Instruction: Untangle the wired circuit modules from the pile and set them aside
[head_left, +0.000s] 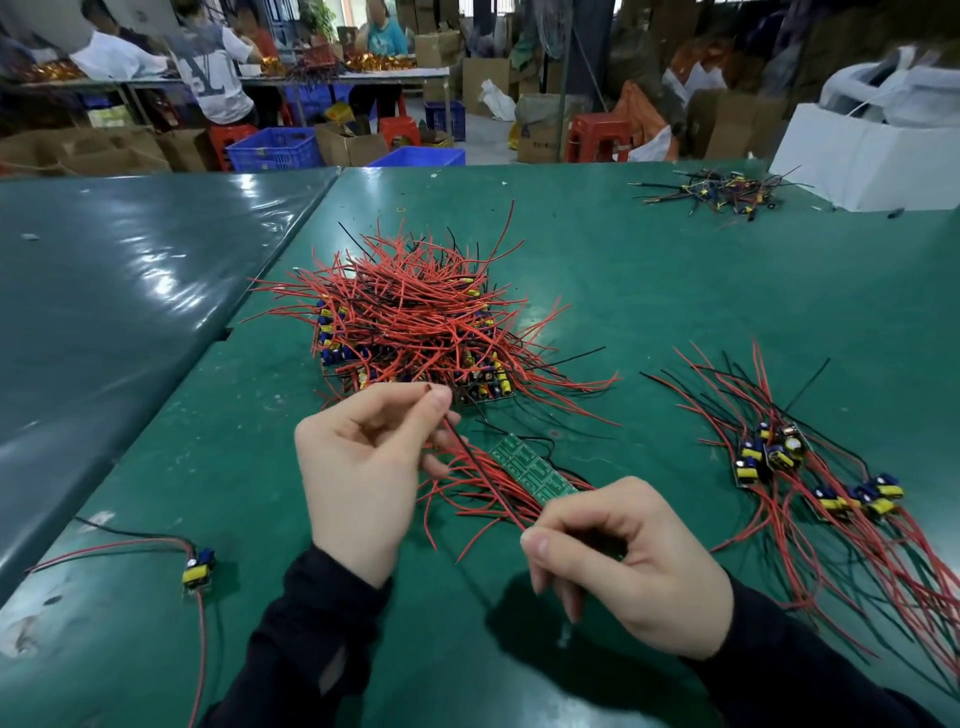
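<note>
The left hand (363, 478) fingers pinched a wire end; the right hand (628, 561) fingers gripped the green module strip (530, 470), raised just before the pile (415, 317). Pulling slowly apart would free snagged wires best, I think.

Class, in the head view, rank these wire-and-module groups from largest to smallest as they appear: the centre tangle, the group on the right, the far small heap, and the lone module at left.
1. Centre tangle
2. Right group
3 and 4. Unsure: far heap versus lone module; distance shrinks the heap.
</note>
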